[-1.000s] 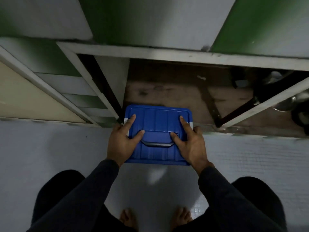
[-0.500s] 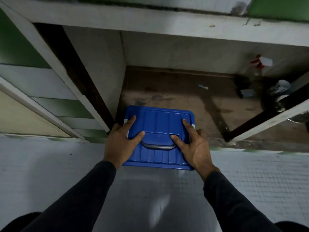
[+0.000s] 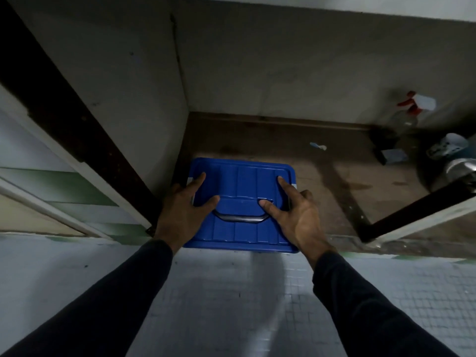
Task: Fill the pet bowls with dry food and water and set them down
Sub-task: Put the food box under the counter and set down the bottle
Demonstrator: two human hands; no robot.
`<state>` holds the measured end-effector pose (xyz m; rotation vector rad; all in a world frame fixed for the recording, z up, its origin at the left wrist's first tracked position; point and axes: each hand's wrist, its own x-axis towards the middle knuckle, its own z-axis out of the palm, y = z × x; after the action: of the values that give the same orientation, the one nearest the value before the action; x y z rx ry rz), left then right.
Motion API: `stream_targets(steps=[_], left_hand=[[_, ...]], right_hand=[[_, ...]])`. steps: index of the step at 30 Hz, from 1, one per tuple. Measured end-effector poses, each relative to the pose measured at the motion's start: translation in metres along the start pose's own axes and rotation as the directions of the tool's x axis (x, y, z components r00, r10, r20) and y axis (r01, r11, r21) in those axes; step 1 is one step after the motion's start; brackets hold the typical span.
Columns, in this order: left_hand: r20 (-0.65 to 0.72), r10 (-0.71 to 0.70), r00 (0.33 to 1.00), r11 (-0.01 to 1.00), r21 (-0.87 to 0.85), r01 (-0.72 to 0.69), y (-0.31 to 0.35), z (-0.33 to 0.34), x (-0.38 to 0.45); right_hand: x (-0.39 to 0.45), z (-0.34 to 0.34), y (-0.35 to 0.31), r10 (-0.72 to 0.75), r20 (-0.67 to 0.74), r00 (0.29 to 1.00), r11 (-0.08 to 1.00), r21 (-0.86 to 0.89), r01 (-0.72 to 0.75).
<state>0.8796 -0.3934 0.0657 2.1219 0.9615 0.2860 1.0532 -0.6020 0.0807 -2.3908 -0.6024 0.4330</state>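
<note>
A blue-lidded plastic storage bin [image 3: 247, 181] with a grey handle [image 3: 239, 218] set into its lid sits at the front left of an open low cabinet, its near edge just over the threshold. My left hand [image 3: 180, 210] grips the bin's left side, with thumb and index finger on the lid. My right hand [image 3: 296, 215] grips the right side the same way. A shiny metal bowl [image 3: 461, 168] shows partly at the right edge inside the cabinet. The bin's contents are hidden.
The cabinet's left door [image 3: 77, 140] and right door [image 3: 417, 215] stand open on either side. A spray bottle with a red trigger [image 3: 409, 112] and a blue-white container [image 3: 448, 145] stand at the back right. White tiled floor [image 3: 231, 292] lies in front.
The bin has slid a little deeper into the cabinet with both hands still on it. My head has come lower and closer, showing more of the cabinet's inside.
</note>
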Motion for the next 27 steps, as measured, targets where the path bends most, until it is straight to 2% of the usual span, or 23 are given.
stream_targets(steps=[5,8,27], left_hand=[[0.001,-0.004,1.000,0.999,-0.053,0.004,-0.005,0.002,0.025],[0.003,-0.011,1.000,0.994,-0.111,0.011,-0.005,0.005,0.038],[-0.021,-0.011,1.000,1.000,-0.019,0.010,0.009,0.006,0.080]], right_hand=[[0.026,0.008,-0.005,0.006,0.016,1.000,1.000,-0.019,-0.006],[0.038,0.011,-0.006,0.013,0.010,1.000,0.999,0.037,-0.014],[0.088,0.011,-0.015,-0.016,-0.005,1.000,1.000,-0.018,0.016]])
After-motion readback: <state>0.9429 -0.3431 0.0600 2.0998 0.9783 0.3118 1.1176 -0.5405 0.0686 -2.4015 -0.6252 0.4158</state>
